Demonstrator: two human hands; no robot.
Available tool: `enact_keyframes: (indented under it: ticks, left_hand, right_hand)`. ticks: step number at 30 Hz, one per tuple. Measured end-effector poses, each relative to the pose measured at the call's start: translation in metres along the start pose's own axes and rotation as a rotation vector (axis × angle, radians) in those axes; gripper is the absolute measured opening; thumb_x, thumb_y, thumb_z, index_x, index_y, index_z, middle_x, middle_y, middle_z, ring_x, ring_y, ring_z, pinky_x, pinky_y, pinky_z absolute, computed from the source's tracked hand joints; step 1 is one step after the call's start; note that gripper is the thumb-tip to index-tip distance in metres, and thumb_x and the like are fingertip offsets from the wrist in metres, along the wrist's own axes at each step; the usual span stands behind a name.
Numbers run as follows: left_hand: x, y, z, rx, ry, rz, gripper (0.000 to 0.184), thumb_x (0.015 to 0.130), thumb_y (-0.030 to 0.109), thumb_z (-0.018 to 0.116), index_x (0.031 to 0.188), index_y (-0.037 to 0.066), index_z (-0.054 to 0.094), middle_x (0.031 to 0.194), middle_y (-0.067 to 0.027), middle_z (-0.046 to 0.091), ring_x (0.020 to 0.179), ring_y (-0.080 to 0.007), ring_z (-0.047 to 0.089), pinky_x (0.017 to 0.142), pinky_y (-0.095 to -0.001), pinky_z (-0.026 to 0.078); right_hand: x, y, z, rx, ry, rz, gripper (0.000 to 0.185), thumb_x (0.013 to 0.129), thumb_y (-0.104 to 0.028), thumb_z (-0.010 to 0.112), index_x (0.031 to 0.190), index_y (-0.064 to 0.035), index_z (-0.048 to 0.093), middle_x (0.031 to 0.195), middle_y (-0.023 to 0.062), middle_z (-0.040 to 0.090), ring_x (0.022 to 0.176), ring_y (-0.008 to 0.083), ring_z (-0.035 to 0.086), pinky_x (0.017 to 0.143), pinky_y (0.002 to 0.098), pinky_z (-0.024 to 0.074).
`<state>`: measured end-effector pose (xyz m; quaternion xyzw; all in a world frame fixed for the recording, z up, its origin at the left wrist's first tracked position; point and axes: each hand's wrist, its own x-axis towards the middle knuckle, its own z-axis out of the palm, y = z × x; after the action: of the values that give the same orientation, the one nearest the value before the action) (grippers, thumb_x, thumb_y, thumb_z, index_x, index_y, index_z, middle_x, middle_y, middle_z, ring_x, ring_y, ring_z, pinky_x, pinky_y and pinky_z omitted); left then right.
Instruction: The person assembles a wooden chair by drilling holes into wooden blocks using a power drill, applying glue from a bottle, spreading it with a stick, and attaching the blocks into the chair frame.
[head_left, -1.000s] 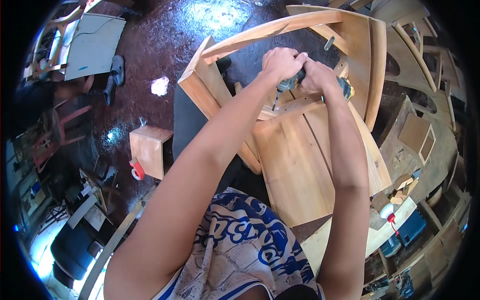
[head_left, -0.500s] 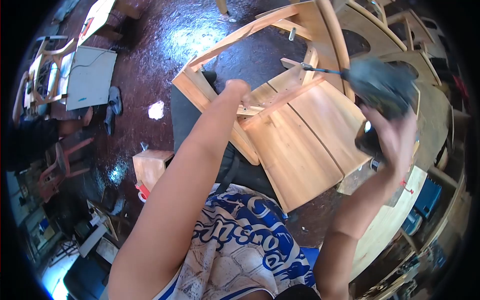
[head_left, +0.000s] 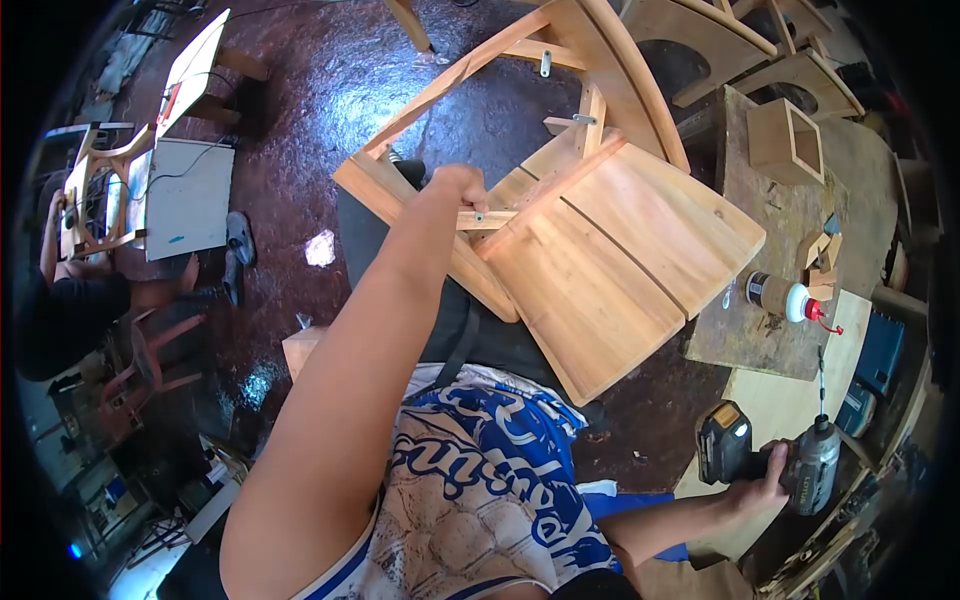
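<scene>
A wooden chair (head_left: 590,290) lies tilted in front of me, its slatted panel facing up and its curved frame beyond. My left hand (head_left: 462,186) is closed at a short wooden brace (head_left: 488,219) near the panel's left corner; whatever its fingers pinch is hidden. A metal fitting shows on the brace by the fingertips. My right hand (head_left: 762,487) is wrapped round a cordless drill (head_left: 815,465) at the lower right, clear of the chair, with the long bit pointing away from me.
A glue bottle (head_left: 782,298) with a red cap and wood scraps (head_left: 822,262) lie on a worn board (head_left: 745,335) at right, near a small open box (head_left: 785,142). Further chair frames (head_left: 700,45) stand upper right. Another person (head_left: 75,315) sits at far left, near sandals (head_left: 238,250).
My right hand has carried the drill from the chair joint to the lower right. My left hand has left the drill and closed by the brace. The view has shifted, showing more of the right side.
</scene>
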<state>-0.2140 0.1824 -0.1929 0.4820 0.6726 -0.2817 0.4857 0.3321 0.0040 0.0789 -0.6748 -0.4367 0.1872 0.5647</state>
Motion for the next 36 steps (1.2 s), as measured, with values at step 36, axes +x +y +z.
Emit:
enact_keyframes:
  ticks: [36]
  left_hand:
    - [-0.121, -0.15, -0.017, -1.233, 1.186, 0.653, 0.022, 0.092, 0.012, 0.063, 0.105, -0.004, 0.072, 0.088, -0.0073, 0.071, 0.085, -0.0128, 0.066, 0.079, -0.0258, 0.051]
  right_hand:
    - [-0.149, 0.061, 0.198, 0.262, -0.16, 0.197, 0.067, 0.088, -0.008, 0.06, 0.148, 0.0028, 0.032, 0.144, 0.0189, 0.041, 0.127, 0.0286, 0.047, 0.109, 0.0406, 0.0371]
